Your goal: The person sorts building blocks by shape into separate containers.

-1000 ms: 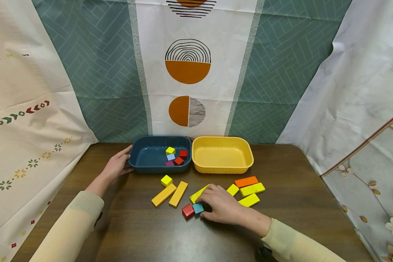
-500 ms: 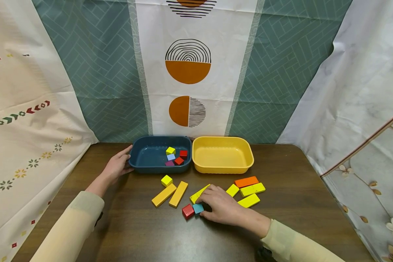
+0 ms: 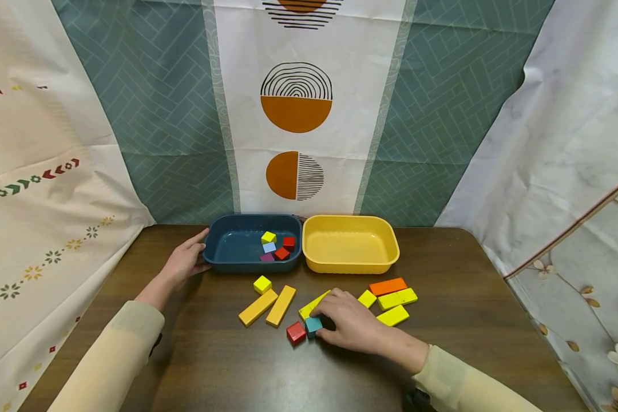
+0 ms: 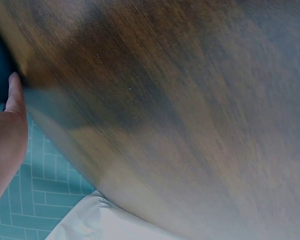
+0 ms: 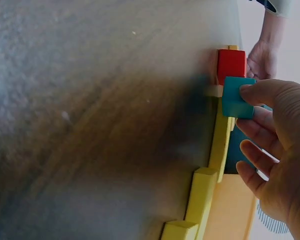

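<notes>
My right hand point(image 3: 351, 323) pinches a small teal cube point(image 5: 237, 97) between thumb and fingers, close over the table. In the right wrist view the thumb presses its near face and the other fingers spread loosely below. Just left of it sits a red cube point(image 3: 296, 333). Behind the right hand lies a yellow block point(image 3: 313, 304), partly covered by it. My left hand point(image 3: 182, 264) rests against the left wall of the dark blue tray point(image 3: 237, 266), its fingers fairly straight; in the left wrist view one fingertip point(image 4: 14, 80) reaches the tray's side.
Several small cubes, including a yellow cube point(image 3: 268, 237), lie in the blue tray. A yellow tray point(image 3: 350, 267) stands beside it. Two amber blocks point(image 3: 258, 307) and a yellow cube point(image 3: 262, 284) lie in front. An orange block point(image 3: 388, 285) and yellow blocks point(image 3: 392, 316) lie right.
The teal cube has shifted slightly right, away from the red cube, in my right hand's grip. My left hand has stayed at the blue tray.
</notes>
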{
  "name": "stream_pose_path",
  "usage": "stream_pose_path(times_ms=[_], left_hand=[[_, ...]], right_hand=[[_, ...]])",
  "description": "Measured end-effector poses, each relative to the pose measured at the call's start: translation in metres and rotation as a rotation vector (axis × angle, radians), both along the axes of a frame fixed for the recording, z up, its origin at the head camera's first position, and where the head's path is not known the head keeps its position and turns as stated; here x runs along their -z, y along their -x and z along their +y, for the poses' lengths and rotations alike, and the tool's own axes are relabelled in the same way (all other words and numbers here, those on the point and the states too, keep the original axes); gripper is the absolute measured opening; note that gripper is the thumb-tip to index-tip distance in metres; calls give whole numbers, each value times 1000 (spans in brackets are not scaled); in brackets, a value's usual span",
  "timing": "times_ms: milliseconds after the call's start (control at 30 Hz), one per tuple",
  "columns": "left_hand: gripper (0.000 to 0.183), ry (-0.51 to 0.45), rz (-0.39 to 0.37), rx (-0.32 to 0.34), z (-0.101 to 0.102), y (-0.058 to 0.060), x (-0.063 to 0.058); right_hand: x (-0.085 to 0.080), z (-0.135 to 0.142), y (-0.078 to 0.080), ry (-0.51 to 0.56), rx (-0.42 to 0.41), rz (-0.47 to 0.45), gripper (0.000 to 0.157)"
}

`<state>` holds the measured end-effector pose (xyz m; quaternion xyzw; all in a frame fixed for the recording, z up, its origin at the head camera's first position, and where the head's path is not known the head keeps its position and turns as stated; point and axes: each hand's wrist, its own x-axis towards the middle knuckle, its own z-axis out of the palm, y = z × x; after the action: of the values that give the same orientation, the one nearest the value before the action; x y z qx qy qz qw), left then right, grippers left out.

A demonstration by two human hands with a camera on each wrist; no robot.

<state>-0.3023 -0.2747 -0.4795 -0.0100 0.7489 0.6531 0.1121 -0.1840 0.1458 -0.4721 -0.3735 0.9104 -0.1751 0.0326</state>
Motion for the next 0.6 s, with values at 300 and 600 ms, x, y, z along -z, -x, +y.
stream_pose_path(times_ms=[300, 600], left_hand=[[56, 5, 3, 0, 1, -3, -3], [56, 7, 4, -2, 2, -3, -3]], right_hand=[[-18, 5, 2, 62, 42, 35, 31], [-37, 10, 9, 152, 67, 84, 28]])
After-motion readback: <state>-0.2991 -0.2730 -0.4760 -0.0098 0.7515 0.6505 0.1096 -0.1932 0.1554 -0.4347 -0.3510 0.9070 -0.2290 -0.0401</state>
